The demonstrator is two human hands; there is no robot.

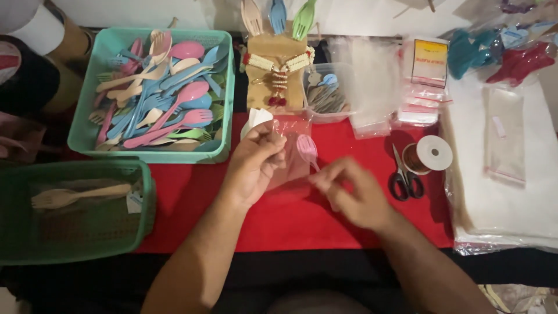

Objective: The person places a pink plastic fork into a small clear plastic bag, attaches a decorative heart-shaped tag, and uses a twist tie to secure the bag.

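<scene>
Pink spoon (307, 149) going into clear bag (290, 152) over red tabletop (290, 215): left hand (253, 166) pinches bag open, right hand (351, 192) grips spoon handle w/ fingertips. Beyond, teal basket (78, 136) of utensils. Next, prob. pushing spoon fully in.

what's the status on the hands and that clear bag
Left hand pinching the clear bag open. Right hand on the pink spoon going in. Scissors and tape roll lie apart, right.

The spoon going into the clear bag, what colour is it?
Pale pink spoon, seen in the head view.
</scene>
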